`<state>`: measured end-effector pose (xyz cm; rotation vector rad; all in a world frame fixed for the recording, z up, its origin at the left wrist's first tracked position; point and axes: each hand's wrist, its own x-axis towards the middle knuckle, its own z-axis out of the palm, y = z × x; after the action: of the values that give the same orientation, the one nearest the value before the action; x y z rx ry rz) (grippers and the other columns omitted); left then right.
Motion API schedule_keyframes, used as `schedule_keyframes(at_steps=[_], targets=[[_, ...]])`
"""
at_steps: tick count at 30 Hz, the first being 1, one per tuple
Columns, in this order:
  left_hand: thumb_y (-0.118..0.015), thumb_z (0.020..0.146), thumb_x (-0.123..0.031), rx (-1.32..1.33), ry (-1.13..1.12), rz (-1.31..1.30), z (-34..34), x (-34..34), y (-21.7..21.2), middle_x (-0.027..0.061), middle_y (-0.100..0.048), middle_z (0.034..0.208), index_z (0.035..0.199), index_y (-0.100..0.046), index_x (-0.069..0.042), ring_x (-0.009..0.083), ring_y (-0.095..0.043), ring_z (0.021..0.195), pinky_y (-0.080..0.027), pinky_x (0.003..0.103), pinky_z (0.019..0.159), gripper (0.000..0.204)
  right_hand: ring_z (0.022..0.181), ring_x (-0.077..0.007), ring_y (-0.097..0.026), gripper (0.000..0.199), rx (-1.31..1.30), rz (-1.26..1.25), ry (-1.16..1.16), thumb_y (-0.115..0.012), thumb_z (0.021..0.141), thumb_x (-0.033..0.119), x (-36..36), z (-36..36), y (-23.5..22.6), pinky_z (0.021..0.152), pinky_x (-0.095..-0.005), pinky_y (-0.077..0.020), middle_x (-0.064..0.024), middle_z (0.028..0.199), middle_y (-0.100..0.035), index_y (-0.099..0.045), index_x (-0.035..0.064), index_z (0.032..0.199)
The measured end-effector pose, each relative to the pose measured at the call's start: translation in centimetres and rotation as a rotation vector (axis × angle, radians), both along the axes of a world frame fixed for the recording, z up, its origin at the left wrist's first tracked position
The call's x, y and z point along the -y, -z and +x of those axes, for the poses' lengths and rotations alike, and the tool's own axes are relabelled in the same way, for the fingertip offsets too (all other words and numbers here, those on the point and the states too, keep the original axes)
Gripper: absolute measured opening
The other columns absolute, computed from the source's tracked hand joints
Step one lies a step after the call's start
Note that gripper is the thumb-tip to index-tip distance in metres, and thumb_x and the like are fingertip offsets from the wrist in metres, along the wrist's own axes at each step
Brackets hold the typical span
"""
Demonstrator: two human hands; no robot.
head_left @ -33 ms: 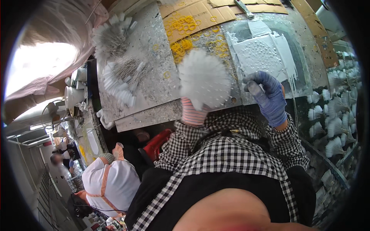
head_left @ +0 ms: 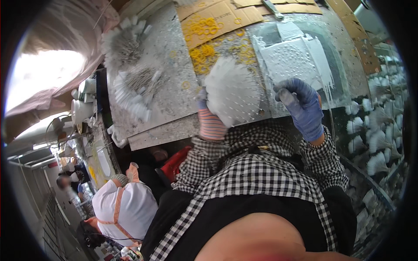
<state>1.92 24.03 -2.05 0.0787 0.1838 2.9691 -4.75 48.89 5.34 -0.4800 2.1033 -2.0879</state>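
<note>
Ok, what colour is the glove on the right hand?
Blue, on the right hand, seen clearly in the head view.

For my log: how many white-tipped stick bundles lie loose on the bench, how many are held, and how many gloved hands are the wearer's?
Loose white-tipped stick bundles on the bench: 2
Held white-tipped bundle: 1
Left hand, striped glove: 1
Right hand, blue glove: 1
Total: 5

1. The left hand (head_left: 212, 124), in a striped glove, holds a round white bundle of feather-like pieces (head_left: 232, 92) above the table (head_left: 167, 93).
2. The right hand (head_left: 303, 106), in a blue glove, grips a small pale object just beside the bundle.
3. A white paste-covered plate (head_left: 292, 56) lies just beyond the right hand.
4. Yellow rubber bands (head_left: 202, 54) are scattered beyond the left hand.
5. White-tipped stick bundles (head_left: 130, 78) lie further left.
</note>
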Motion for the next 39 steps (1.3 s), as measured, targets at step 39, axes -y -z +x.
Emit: schedule_keyframes(at_steps=[39], targets=[[-0.075, 0.093, -0.02, -0.093, -0.173, -1.349, -14.3, -3.7, -7.5, 0.0054, -0.063, 0.105, 0.126, -0.057, -0.001, 0.0114, -0.061, 0.087, -0.051, 0.028, 0.083, 0.042, 0.081, -0.0298, -0.074, 0.049, -0.296, 0.755, -0.26, -0.077, 0.083, 0.046, 1.1, -7.4, 0.4, 0.077, -0.0414, -0.059, -0.0128, 0.087, -0.075, -0.066, 0.0084, 0.112]])
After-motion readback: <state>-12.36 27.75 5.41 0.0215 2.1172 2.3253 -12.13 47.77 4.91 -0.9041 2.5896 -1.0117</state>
